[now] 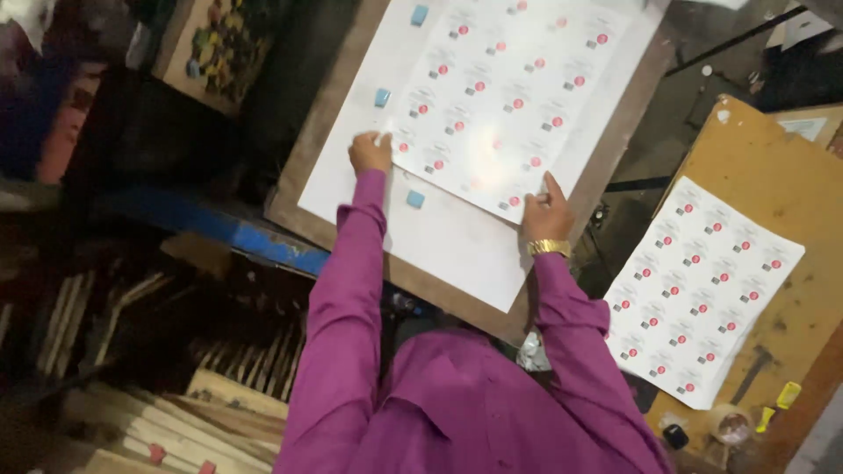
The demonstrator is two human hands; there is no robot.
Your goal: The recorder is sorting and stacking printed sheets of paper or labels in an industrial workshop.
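Hands, left [370,153] and right [545,213], press one printed sheet [509,88]; three blue blocks [415,199].

White printed sheet [500,96] with rows of red dots and small dark marks; second same-pattern sheet [698,290] on yellow-brown board [773,175]. Light blue blocks [415,199] on white backing. Purple sleeves [351,281], gold wristband [549,247].

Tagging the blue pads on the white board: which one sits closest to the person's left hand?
The blue pad just below the left hand, by the printed sheet's lower-left edge. The other two pads lie farther up the white board.
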